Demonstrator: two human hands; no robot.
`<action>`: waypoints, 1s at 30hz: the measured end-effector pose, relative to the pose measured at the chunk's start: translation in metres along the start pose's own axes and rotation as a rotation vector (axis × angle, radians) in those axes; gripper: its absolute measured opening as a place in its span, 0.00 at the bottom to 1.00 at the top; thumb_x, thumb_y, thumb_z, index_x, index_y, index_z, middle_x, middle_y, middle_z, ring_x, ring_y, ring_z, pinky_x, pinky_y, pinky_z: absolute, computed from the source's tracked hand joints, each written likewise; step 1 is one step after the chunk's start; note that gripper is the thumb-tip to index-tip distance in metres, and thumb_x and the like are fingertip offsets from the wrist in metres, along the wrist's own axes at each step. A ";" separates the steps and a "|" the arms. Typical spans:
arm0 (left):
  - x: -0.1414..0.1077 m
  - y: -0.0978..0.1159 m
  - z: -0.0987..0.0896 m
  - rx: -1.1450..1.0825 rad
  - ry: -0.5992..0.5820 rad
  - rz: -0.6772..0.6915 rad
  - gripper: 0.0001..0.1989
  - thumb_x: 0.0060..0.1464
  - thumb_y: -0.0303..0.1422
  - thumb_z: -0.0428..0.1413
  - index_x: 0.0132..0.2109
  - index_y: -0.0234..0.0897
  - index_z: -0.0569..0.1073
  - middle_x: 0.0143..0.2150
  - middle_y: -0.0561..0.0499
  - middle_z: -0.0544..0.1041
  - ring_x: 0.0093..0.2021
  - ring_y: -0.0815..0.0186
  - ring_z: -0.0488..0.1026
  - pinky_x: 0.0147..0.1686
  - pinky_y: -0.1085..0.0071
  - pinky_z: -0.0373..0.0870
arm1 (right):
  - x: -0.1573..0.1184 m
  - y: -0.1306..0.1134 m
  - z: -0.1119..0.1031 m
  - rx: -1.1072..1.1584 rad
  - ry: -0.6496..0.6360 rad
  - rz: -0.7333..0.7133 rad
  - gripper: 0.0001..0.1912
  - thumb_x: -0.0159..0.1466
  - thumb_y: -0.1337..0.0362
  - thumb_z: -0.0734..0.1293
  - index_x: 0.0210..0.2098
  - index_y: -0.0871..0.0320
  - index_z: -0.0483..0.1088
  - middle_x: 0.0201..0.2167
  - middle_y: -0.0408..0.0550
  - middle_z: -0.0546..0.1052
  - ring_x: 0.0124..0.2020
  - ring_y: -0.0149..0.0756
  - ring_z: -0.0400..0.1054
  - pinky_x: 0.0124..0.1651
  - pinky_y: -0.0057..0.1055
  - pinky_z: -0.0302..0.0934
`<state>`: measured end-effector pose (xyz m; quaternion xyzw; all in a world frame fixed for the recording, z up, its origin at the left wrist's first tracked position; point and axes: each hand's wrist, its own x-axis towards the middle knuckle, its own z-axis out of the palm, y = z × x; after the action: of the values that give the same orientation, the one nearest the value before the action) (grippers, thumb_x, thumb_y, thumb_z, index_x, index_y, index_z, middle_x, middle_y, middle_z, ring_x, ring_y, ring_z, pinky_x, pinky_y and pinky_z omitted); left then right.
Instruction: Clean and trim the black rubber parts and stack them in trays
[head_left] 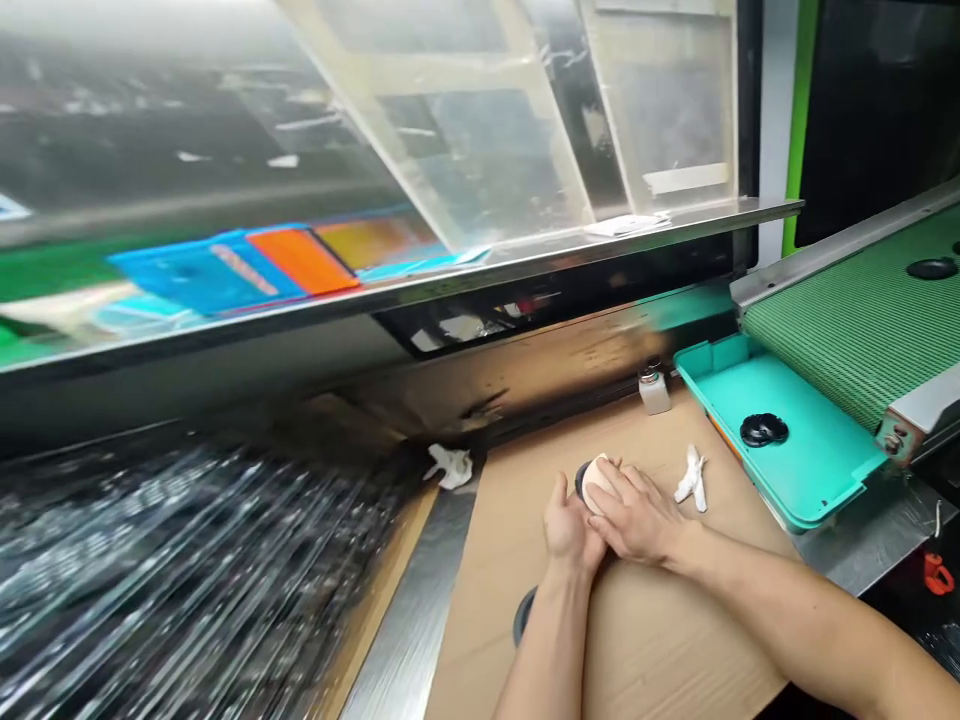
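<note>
Both my hands meet over the brown cardboard work surface. In my left hand rests a dark round part, mostly hidden, with only its edge showing. My right hand presses a cream-coloured rounded pad against that part, its fingers curled over the pad. Beside my left forearm lies another dark round part, half covered by the arm. A crumpled white tissue sits just right of my right hand.
Right: a teal tray holding a glossy black part, and a green conveyor belt bearing a black disc. A small bottle stands behind. Another tissue and blurred clear-wrapped items lie left. A metal shelf overhangs.
</note>
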<state>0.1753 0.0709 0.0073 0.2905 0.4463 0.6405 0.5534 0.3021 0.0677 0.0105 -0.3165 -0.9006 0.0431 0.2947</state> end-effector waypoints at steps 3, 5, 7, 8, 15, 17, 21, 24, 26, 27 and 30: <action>-0.003 -0.001 -0.001 -0.171 -0.059 -0.094 0.29 0.62 0.50 0.43 0.48 0.32 0.78 0.48 0.36 0.81 0.56 0.51 0.76 0.57 0.51 0.72 | 0.005 0.002 0.003 -0.018 -0.002 -0.018 0.22 0.73 0.57 0.57 0.63 0.57 0.65 0.70 0.57 0.59 0.61 0.49 0.59 0.61 0.48 0.60; -0.002 -0.004 0.003 -0.211 -0.013 -0.096 0.22 0.63 0.42 0.45 0.48 0.33 0.77 0.49 0.39 0.81 0.57 0.56 0.75 0.60 0.57 0.71 | 0.007 0.005 0.003 -0.016 0.021 0.050 0.21 0.73 0.59 0.57 0.62 0.58 0.67 0.69 0.58 0.61 0.63 0.48 0.59 0.63 0.48 0.60; 0.000 -0.007 0.005 -0.218 0.015 -0.126 0.20 0.65 0.40 0.45 0.46 0.35 0.77 0.47 0.40 0.81 0.56 0.58 0.76 0.59 0.60 0.71 | 0.007 0.007 0.005 -0.012 0.029 0.098 0.21 0.73 0.64 0.56 0.62 0.61 0.67 0.68 0.60 0.62 0.65 0.47 0.58 0.65 0.46 0.59; 0.001 -0.007 0.006 -0.220 0.005 -0.165 0.21 0.66 0.41 0.43 0.45 0.34 0.77 0.47 0.39 0.81 0.55 0.58 0.77 0.58 0.60 0.72 | 0.006 0.007 0.006 -0.010 0.018 0.089 0.22 0.72 0.66 0.56 0.63 0.63 0.66 0.68 0.60 0.63 0.66 0.46 0.58 0.66 0.45 0.58; 0.002 -0.011 0.004 -0.312 0.061 -0.217 0.22 0.68 0.40 0.42 0.48 0.32 0.77 0.45 0.40 0.82 0.52 0.58 0.79 0.56 0.60 0.74 | 0.005 0.006 0.018 -0.031 -0.028 0.171 0.24 0.70 0.68 0.57 0.65 0.62 0.64 0.68 0.58 0.63 0.68 0.45 0.56 0.67 0.44 0.59; 0.002 -0.013 0.004 -0.338 0.031 -0.259 0.24 0.69 0.41 0.41 0.48 0.30 0.77 0.45 0.38 0.82 0.51 0.57 0.79 0.56 0.59 0.75 | 0.005 0.006 0.019 -0.030 -0.026 0.150 0.25 0.70 0.69 0.58 0.66 0.63 0.63 0.68 0.58 0.63 0.69 0.46 0.55 0.67 0.44 0.59; 0.003 -0.016 0.004 -0.387 0.075 -0.243 0.24 0.70 0.39 0.40 0.47 0.28 0.77 0.44 0.37 0.82 0.50 0.57 0.80 0.55 0.61 0.75 | 0.002 0.005 0.024 -0.048 -0.038 0.206 0.24 0.70 0.69 0.57 0.65 0.64 0.65 0.67 0.60 0.65 0.66 0.48 0.59 0.65 0.45 0.61; 0.004 -0.016 0.002 -0.404 0.022 -0.294 0.29 0.70 0.43 0.37 0.48 0.26 0.77 0.45 0.35 0.82 0.48 0.56 0.80 0.53 0.59 0.76 | 0.001 0.006 0.029 -0.038 -0.015 0.116 0.26 0.69 0.69 0.59 0.66 0.61 0.62 0.68 0.56 0.64 0.67 0.47 0.58 0.65 0.43 0.61; 0.004 -0.015 0.002 -0.407 0.046 -0.265 0.27 0.71 0.42 0.38 0.50 0.28 0.76 0.44 0.38 0.82 0.45 0.59 0.81 0.52 0.60 0.76 | 0.004 0.012 0.027 -0.026 -0.011 0.144 0.25 0.69 0.69 0.59 0.65 0.60 0.64 0.67 0.58 0.65 0.66 0.48 0.59 0.65 0.45 0.61; 0.004 -0.015 0.003 -0.410 0.069 -0.235 0.25 0.71 0.39 0.39 0.51 0.29 0.76 0.43 0.40 0.83 0.44 0.60 0.81 0.52 0.61 0.76 | 0.005 0.015 0.025 -0.018 -0.006 0.186 0.24 0.69 0.69 0.59 0.63 0.61 0.66 0.66 0.59 0.66 0.64 0.49 0.61 0.64 0.46 0.62; 0.004 -0.015 0.005 -0.429 0.092 -0.197 0.22 0.71 0.37 0.40 0.53 0.30 0.76 0.43 0.41 0.83 0.46 0.61 0.81 0.53 0.63 0.75 | 0.007 0.022 0.014 0.037 0.012 0.189 0.20 0.69 0.68 0.60 0.59 0.59 0.70 0.67 0.61 0.63 0.62 0.50 0.62 0.61 0.47 0.63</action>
<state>0.1851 0.0761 -0.0042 0.0916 0.3509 0.6762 0.6413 0.3015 0.0910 -0.0033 -0.3946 -0.8640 0.0854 0.3008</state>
